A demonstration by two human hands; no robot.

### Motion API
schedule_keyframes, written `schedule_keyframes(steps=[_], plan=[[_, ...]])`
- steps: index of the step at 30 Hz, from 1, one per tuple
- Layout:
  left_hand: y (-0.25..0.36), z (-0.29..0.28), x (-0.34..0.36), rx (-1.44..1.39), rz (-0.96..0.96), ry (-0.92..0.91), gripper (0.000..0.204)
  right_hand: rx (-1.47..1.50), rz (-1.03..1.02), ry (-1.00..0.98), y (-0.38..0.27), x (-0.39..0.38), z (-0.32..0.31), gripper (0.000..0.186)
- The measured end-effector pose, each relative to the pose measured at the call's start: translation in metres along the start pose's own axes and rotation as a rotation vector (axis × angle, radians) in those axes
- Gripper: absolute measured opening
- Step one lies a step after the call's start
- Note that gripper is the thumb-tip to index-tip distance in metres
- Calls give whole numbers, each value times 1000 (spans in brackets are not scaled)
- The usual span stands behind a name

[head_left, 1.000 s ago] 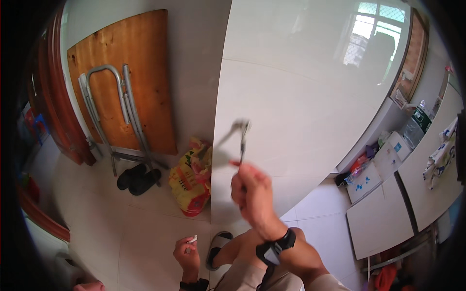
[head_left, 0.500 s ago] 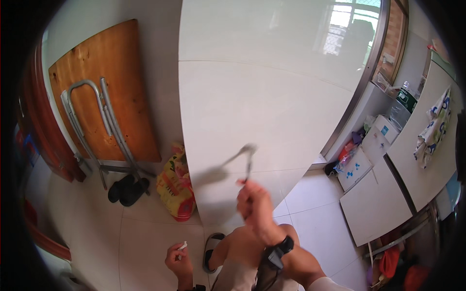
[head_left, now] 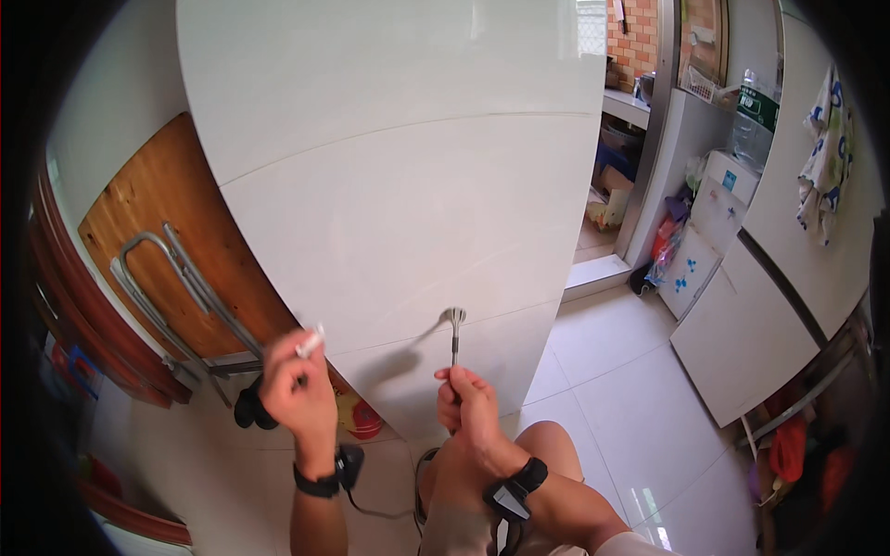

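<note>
My right hand (head_left: pixel 470 408) grips the handle of a slim metal tool (head_left: pixel 455 345) with a wider rounded silver head. The tool points upward, its head at or close to the white tiled wall (head_left: pixel 408 222); whether they touch I cannot tell. Its shadow falls on the wall to the left. My left hand (head_left: pixel 298 385) is raised at the left, near the wall's left edge, pinching a small white stick-like piece (head_left: pixel 310 345), which is blurred. Each wrist wears a black strap with a small device, and a cable hangs from the left one.
A folded wooden table (head_left: pixel 176 250) with metal legs leans at the left, black slippers (head_left: pixel 250 408) and a yellow-red bag (head_left: pixel 357 415) below it. At the right stand a water dispenser (head_left: pixel 700 236) with a bottle and a white fridge-like cabinet (head_left: pixel 742 334). A doorway lies behind the wall.
My left hand has risen toward the wall with the white piece. My right hand has moved slightly down and left, with the tool still gripped. The view has turned to the right.
</note>
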State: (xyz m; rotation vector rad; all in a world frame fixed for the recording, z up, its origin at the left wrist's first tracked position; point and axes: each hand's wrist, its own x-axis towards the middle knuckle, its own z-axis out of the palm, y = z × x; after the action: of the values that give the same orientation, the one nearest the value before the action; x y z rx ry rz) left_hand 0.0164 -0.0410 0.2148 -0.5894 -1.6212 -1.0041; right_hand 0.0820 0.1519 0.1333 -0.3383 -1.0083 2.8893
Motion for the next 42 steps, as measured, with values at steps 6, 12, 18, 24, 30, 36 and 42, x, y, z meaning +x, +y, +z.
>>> schedule_keyframes(steps=[6, 12, 18, 24, 30, 36, 42], plan=[[5, 70, 55, 74, 173, 77, 29, 60, -208, 5, -63, 10, 2, 28], [-8, 88, -57, 182, 228, -125, 28, 168, -169, 56, -31, 15, -15, 27], [-17, 69, -129, 115, 83, -301, 30, 248, -322, 40, -75, 29, -16, 27], [-10, 70, -49, 128, 160, -82, 30, 218, -97, 128, -14, 8, -9, 28], [-17, 84, -43, 230, 303, -74, 30, 351, -383, 133, -66, 35, -20, 29], [-49, 32, -181, 207, 26, -360, 21, 255, -95, 222, 24, 17, -12, 32], [-35, -60, -269, 289, -286, -489, 16, 362, -349, 246, -47, 37, -20, 30]])
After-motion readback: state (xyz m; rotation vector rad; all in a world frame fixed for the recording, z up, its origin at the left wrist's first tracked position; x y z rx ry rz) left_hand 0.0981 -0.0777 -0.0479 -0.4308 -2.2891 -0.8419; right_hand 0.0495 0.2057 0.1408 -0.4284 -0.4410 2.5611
